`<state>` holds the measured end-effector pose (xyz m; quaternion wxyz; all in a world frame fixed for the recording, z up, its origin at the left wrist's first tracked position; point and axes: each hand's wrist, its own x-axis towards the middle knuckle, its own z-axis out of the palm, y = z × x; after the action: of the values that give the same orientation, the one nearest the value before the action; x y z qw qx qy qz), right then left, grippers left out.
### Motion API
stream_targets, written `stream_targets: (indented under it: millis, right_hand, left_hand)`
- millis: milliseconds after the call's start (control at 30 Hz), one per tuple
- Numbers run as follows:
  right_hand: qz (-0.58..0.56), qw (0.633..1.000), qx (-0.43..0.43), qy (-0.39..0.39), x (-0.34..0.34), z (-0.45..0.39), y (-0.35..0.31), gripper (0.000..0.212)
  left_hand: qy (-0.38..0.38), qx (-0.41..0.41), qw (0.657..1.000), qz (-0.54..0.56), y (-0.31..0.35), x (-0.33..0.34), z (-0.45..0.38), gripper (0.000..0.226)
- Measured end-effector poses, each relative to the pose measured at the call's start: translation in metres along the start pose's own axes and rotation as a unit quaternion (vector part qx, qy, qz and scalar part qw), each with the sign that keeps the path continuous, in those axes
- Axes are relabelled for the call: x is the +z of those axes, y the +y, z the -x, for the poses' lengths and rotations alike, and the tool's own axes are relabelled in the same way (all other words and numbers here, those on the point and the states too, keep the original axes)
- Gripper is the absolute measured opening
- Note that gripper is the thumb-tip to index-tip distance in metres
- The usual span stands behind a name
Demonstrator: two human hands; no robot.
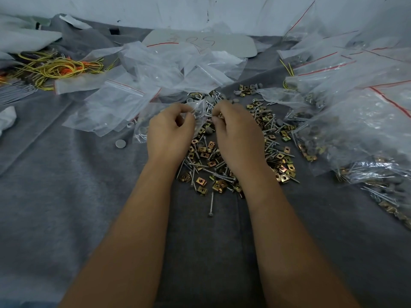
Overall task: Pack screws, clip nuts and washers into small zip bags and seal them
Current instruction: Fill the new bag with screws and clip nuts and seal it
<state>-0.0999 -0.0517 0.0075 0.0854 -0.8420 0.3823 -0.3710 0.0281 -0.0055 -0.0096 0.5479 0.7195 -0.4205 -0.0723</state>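
Between my hands: left hand (170, 130) pinching the small zip bag (199, 112) by its mouth; right hand (236, 132) pinching screws at it. Beneath: loose screws (201, 166), clip nuts (201, 181), washers (120, 144), much unpacked. Right: filled bags (364, 138). Left: empty bags (106, 107). Writing on grey plate (235, 44): illegible.

zip bag in hand (199, 112): small, clear, crumpled, held up between both hands over the pile
screws (201, 166): silver, long, loose, scattered flat on grey cloth, mixed with nuts
clip nuts (201, 181): brass-gold, square, strewn through the pile
washers (120, 144): grey round discs, a few scattered, one apart at left
empty bags (115, 103): clear, red zip line, heaped left
filled bags (367, 138): piled right
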Motion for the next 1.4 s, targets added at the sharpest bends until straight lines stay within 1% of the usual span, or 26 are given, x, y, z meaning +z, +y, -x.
stream_targets:
  millis: [67, 200, 300, 367, 433, 500, 567, 633, 700, 767, 800, 833, 867, 933, 1067, 1133, 1233, 1333, 1400]
  right_hand:
    - [-0.030, 1.000, -0.004, 0.003, -0.001, -0.001, -0.001, 0.008]
    - [-0.067, 0.998, -0.012, -0.011, 0.000, -0.002, -0.002, 0.013]
    - [-0.103, 0.994, -0.015, -0.018, 0.002, -0.001, -0.003, 0.022]
    - [-0.140, 0.990, -0.004, -0.006, 0.001, -0.002, -0.004, 0.032]
    - [-0.158, 0.987, 0.030, 0.012, -0.002, -0.003, -0.001, 0.040]
    - [-0.136, 0.987, 0.080, 0.034, -0.004, -0.005, 0.005, 0.043]
    - [-0.079, 0.989, 0.122, 0.036, -0.004, -0.006, 0.015, 0.045]
    - [-0.029, 0.990, 0.137, 0.004, -0.004, -0.007, 0.022, 0.047]
    - [0.014, 0.989, 0.131, -0.060, -0.003, -0.007, 0.027, 0.049]
    - [0.084, 0.978, 0.124, -0.148, -0.001, -0.005, 0.029, 0.054]
    - [0.116, 0.969, 0.122, -0.180, 0.000, -0.004, 0.029, 0.055]
    - [0.132, 0.964, 0.121, -0.197, 0.001, -0.003, 0.029, 0.055]
    - [0.135, 0.963, 0.122, -0.197, 0.001, -0.003, 0.030, 0.055]
    - [0.109, 0.972, 0.120, -0.167, 0.000, -0.003, 0.029, 0.051]
    - [0.033, 0.987, 0.110, -0.113, 0.000, -0.006, 0.027, 0.034]
    - [0.003, 0.987, 0.124, -0.105, 0.001, -0.006, 0.025, 0.029]
    - [-0.016, 0.986, 0.132, -0.097, 0.003, -0.005, 0.024, 0.026]
    - [-0.090, 0.985, 0.137, -0.045, 0.001, -0.005, 0.022, 0.024]
    - [-0.141, 0.978, 0.154, -0.020, -0.001, -0.006, 0.021, 0.024]
  left_hand:
    - [-0.010, 0.017, 1.000, -0.002, 0.000, 0.000, 0.000, 0.022]
    - [-0.023, 0.044, 0.999, 0.010, 0.000, 0.000, 0.001, 0.018]
    - [-0.019, 0.046, 0.999, 0.018, 0.001, 0.001, 0.002, 0.018]
    - [0.001, 0.038, 0.999, 0.023, 0.002, 0.001, 0.002, 0.018]
    - [0.038, 0.022, 0.999, 0.032, 0.002, 0.001, 0.002, 0.018]
    - [0.081, 0.010, 0.996, 0.044, 0.002, 0.001, 0.002, 0.018]
    - [0.121, 0.004, 0.991, 0.056, 0.002, 0.000, 0.000, 0.017]
    - [0.122, -0.001, 0.991, 0.061, 0.002, -0.001, -0.001, 0.017]
    - [0.089, 0.002, 0.995, 0.054, 0.001, 0.001, -0.001, 0.013]
    - [0.062, 0.014, 0.997, 0.040, 0.000, 0.001, 0.000, 0.010]
    - [0.055, 0.017, 0.998, 0.031, 0.000, 0.002, -0.001, 0.010]
    - [0.050, 0.017, 0.998, 0.024, 0.000, 0.002, -0.001, 0.010]
    - [0.046, 0.014, 0.999, 0.023, -0.001, 0.002, -0.002, 0.011]
    - [0.040, 0.008, 0.999, 0.026, -0.002, 0.003, -0.002, 0.011]
    - [0.028, 0.011, 0.999, 0.025, -0.003, 0.005, -0.003, 0.011]
    - [0.023, 0.008, 0.999, 0.026, -0.003, 0.005, -0.003, 0.011]
    - [0.019, 0.003, 0.999, 0.029, -0.003, 0.005, -0.003, 0.011]
    - [0.017, 0.002, 0.999, 0.030, -0.004, 0.006, -0.003, 0.011]
    - [0.015, 0.000, 0.999, 0.031, -0.004, 0.006, -0.003, 0.011]
